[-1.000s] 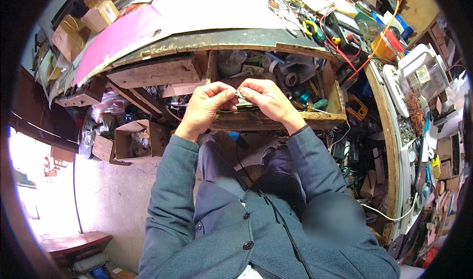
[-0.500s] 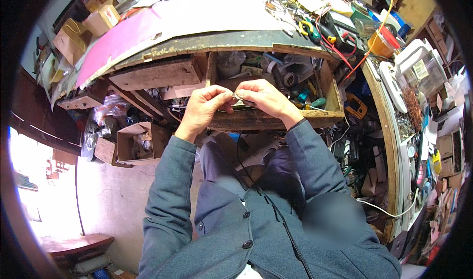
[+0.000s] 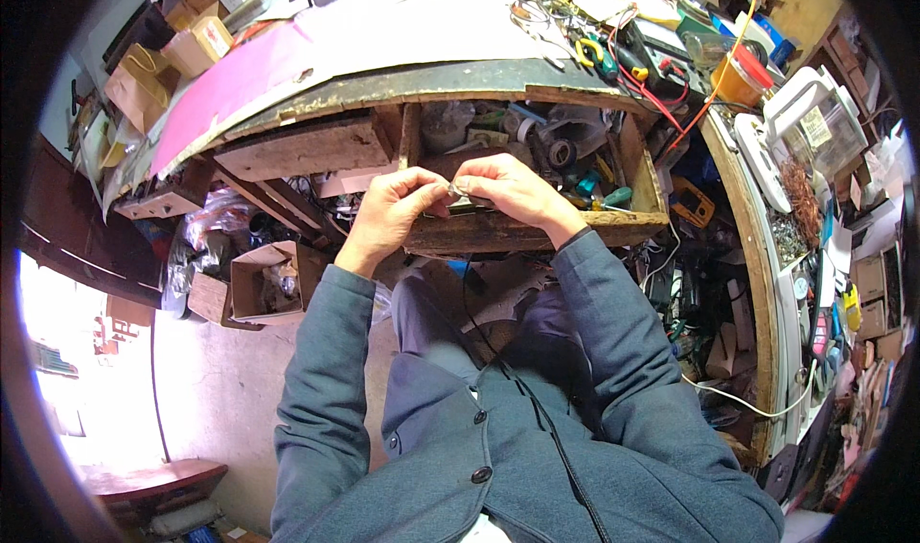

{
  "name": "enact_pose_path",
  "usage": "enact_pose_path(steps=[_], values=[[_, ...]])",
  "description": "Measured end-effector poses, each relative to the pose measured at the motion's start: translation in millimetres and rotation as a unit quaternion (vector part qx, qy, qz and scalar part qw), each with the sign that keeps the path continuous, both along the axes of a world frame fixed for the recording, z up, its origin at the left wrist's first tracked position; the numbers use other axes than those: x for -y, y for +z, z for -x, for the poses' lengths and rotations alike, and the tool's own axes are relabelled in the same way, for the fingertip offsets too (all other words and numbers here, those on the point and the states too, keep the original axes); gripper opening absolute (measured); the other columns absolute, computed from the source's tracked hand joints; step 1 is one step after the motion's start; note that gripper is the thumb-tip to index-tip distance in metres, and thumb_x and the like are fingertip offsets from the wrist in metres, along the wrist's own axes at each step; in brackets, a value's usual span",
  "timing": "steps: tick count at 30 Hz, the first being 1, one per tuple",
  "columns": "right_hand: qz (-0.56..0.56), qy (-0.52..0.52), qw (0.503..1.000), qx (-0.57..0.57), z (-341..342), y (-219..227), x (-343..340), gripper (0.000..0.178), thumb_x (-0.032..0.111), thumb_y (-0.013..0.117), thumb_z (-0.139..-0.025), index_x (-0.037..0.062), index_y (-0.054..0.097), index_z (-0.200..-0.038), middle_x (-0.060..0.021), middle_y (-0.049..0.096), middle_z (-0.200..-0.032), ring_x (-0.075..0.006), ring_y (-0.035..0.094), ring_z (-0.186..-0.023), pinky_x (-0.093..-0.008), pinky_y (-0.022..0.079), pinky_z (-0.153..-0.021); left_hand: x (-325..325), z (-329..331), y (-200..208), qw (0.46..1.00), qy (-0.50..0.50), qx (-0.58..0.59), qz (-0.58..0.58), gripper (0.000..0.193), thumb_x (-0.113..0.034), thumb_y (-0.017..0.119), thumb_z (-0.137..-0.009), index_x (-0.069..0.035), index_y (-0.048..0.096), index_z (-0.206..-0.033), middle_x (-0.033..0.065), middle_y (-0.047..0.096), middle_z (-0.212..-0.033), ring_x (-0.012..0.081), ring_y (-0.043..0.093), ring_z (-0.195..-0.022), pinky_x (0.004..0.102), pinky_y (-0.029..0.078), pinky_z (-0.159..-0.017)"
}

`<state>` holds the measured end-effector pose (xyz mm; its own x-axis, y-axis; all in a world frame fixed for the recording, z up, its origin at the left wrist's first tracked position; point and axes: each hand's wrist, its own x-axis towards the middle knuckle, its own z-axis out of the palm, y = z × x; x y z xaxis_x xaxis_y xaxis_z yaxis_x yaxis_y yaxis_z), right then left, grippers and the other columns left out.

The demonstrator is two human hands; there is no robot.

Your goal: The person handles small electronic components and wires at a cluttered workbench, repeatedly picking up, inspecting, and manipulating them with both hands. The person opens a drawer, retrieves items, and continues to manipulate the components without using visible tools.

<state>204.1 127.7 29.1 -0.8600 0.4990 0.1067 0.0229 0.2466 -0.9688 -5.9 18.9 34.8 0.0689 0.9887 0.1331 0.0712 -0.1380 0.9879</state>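
Observation:
Above the open wooden drawer (image 3: 537, 232), my left hand (image 3: 395, 213) and my right hand (image 3: 510, 192) meet with fingertips pinched together. Between them is a small, pale, shiny piece (image 3: 458, 191), too small and too covered by fingers to name. Both hands grip it, thumb against forefinger. Inside the drawer, just past my right hand, lie a roll of tape (image 3: 561, 153), a green-handled tool (image 3: 616, 198) and crumpled clear plastic. My fingers hide part of the drawer's contents.
White and pink sheets (image 3: 383, 35) cover the bench top. Pliers (image 3: 586, 54), a multimeter (image 3: 661, 45) and tangled leads crowd its right end. A cardboard box (image 3: 278, 282) stands at left below the bench. A yellow tool (image 3: 692, 204) sits beyond the drawer's right side.
The view has shifted very slightly. Both hands stay together over the drawer, and their pinch on the small piece looks almost the same.

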Motion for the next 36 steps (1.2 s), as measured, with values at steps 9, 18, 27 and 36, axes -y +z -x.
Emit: enact_pose_path(steps=[9,18,27,36], values=[[-0.03,-0.009,1.0,0.0,-1,1,1,0.024,0.022,0.06,-0.104,0.0011,0.069,-0.098,0.0053,0.064,-0.086,-0.0051,0.054,-0.082,-0.0247,0.046,-0.077,-1,2,7,0.997,-0.037,0.037,0.053,0.02,-0.018,0.067,-0.102,0.001,0.073,-0.105,0.005,0.074,-0.092,0.0125,0.069,-0.085,0.0264,0.056,-0.081],[-0.045,-0.007,0.999,-0.004,-2,8,5,0.023,0.021,0.059,-0.103,0.0003,0.069,-0.098,0.0038,0.065,-0.086,-0.0063,0.055,-0.083,-0.0255,0.047,-0.079,1,2,6,0.998,-0.042,0.022,0.04,0.021,-0.018,0.066,-0.102,0.002,0.073,-0.108,0.0061,0.075,-0.093,0.0133,0.07,-0.085,0.0263,0.055,-0.081],[-0.042,-0.007,0.999,-0.006,-2,5,3,0.024,0.021,0.06,-0.103,-0.0001,0.069,-0.099,0.0022,0.066,-0.085,-0.0075,0.055,-0.083,-0.0271,0.047,-0.079,2,0,8,0.999,-0.031,0.0,0.028,0.021,-0.015,0.065,-0.102,0.003,0.074,-0.108,0.0071,0.076,-0.093,0.014,0.069,-0.086,0.0281,0.054,-0.083],[-0.055,-0.021,0.998,-0.02,0,5,4,0.023,0.02,0.063,-0.099,-0.0013,0.07,-0.097,-0.0021,0.068,-0.08,-0.0082,0.058,-0.078,-0.0281,0.05,-0.075,4,0,1,1.0,-0.011,-0.006,0.008,0.02,-0.015,0.065,-0.102,0.003,0.074,-0.108,0.0065,0.075,-0.092,0.0132,0.069,-0.084,0.0274,0.055,-0.081]])
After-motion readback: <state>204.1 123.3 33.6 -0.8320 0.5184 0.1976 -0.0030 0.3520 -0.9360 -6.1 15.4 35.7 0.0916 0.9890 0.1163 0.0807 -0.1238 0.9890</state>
